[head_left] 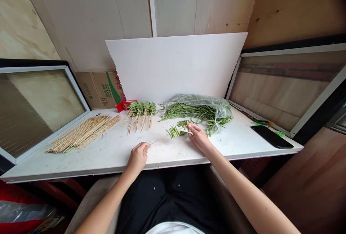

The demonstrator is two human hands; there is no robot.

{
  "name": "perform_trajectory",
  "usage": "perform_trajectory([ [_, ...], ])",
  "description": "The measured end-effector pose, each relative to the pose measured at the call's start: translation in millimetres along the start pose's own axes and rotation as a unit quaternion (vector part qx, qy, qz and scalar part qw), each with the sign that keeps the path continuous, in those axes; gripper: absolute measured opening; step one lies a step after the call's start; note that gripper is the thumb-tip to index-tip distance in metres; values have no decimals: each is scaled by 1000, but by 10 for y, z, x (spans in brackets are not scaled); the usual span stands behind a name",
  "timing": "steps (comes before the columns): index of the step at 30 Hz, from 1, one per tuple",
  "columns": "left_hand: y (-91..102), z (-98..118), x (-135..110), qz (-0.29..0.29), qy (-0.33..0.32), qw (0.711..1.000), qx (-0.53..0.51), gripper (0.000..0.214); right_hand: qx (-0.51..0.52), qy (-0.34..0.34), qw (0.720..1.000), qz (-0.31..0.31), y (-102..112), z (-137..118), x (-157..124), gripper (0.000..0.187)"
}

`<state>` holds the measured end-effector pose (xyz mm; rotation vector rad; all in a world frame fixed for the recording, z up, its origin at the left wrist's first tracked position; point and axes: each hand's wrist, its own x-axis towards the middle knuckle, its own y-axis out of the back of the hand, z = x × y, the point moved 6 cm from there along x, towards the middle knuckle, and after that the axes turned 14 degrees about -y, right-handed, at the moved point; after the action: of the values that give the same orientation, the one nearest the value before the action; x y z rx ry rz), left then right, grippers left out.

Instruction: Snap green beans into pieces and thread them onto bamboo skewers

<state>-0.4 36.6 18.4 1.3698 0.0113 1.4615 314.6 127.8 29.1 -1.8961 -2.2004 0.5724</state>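
My left hand (138,156) is closed on the near end of a thin bamboo skewer (162,138) that runs up and right across the white table (108,154). My right hand (198,135) pinches a short green bean piece at the skewer's far end, beside a small row of cut green bean pieces (174,131). Several finished bean skewers (140,112) lie side by side further back. A clear plastic bag of long green beans (198,109) lies just behind my right hand.
A pile of bare bamboo skewers (82,133) lies on the left. A black phone (271,136) rests at the right edge, with a green object (280,133) behind it. A cardboard box (100,89), a white board (175,66) and framed panels stand around the table.
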Motion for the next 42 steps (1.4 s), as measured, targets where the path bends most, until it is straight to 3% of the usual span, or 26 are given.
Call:
perform_trajectory([
  [15,7,7,10,1,-2,1000,9,30,-17,10,1000,-14,-32,-29,-23,39],
  [31,-5,8,-12,-5,-12,1000,19,34,-9,15,1000,24,27,0,9,35],
  [37,-1,26,-16,-7,-14,1000,27,33,-25,26,998,48,51,2,33,38],
  [42,-5,30,-10,-8,-14,999,28,34,-71,49,995,46,57,8,44,52],
])
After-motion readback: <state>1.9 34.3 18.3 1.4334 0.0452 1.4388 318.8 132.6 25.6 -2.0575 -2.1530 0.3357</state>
